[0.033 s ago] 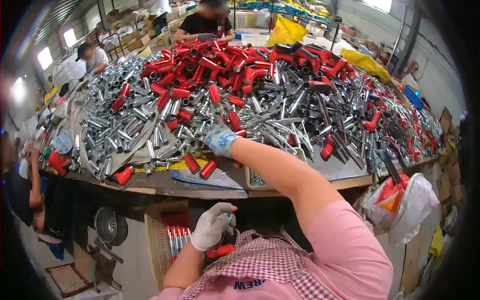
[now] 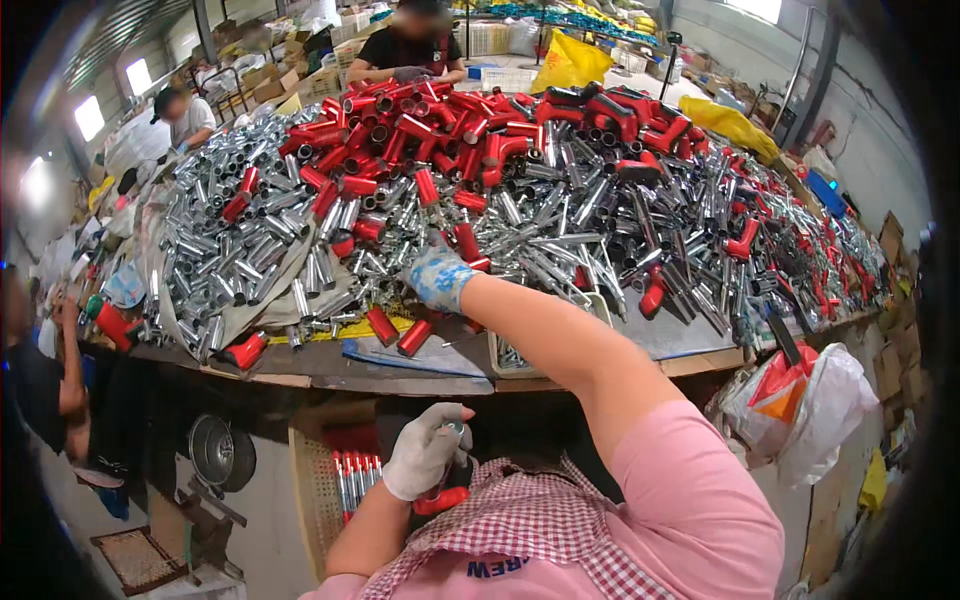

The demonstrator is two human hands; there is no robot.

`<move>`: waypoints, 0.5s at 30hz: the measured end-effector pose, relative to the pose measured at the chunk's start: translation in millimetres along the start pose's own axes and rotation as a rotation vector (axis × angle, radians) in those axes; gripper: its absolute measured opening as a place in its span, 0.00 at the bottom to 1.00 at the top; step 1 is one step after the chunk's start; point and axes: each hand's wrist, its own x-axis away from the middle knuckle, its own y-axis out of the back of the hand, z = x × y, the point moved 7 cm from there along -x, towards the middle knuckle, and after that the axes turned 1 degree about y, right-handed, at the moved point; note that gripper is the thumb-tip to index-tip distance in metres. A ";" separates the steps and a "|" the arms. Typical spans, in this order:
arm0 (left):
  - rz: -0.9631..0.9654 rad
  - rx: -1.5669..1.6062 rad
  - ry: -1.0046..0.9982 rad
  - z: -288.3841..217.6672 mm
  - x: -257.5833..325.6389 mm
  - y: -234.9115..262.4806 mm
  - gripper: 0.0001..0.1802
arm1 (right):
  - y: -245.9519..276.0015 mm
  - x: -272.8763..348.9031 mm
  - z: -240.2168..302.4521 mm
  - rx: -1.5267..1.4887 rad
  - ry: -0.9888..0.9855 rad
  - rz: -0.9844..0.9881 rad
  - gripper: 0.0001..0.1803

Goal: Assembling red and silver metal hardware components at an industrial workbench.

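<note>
Near my body, my left hand (image 2: 424,460) in a white glove is closed around a red-handled tool. Its red grip (image 2: 441,501) shows below the hand, and a round metal end sticks out by the fingers. My right arm stretches across the table, and my right hand (image 2: 440,278), in a blue-and-white patterned glove, is at the pile of small shiny metal parts (image 2: 375,268). Its fingers are mostly hidden. Red sleeves (image 2: 466,241) lie right beside it, and two more red sleeves (image 2: 414,338) lie nearer the table edge.
Chrome tubes (image 2: 225,235) heap up on the left, red parts (image 2: 440,120) at the back, dark metal tubes (image 2: 640,215) on the right. Below the table edge stands a crate (image 2: 313,480) with red-tipped rods. A white plastic bag (image 2: 830,410) hangs at right. Two people work beyond; another is at left.
Almost nothing differs. The view has shifted slightly, and my right hand stays at the small metal parts while my left hand keeps its hold.
</note>
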 end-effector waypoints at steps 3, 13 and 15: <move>-0.035 -0.087 -0.139 6.3 2.0 0.4 0.28 | 16.5 20.0 -5.7 -0.355 -0.051 -0.258 0.18; 0.155 -0.203 -0.063 18.2 -28.8 -39.4 0.31 | 49.3 227.4 61.6 -0.923 0.420 -0.129 0.13; 0.174 -0.288 -0.088 37.6 -36.7 -44.0 0.21 | 42.3 241.3 63.3 -0.760 0.382 -0.175 0.14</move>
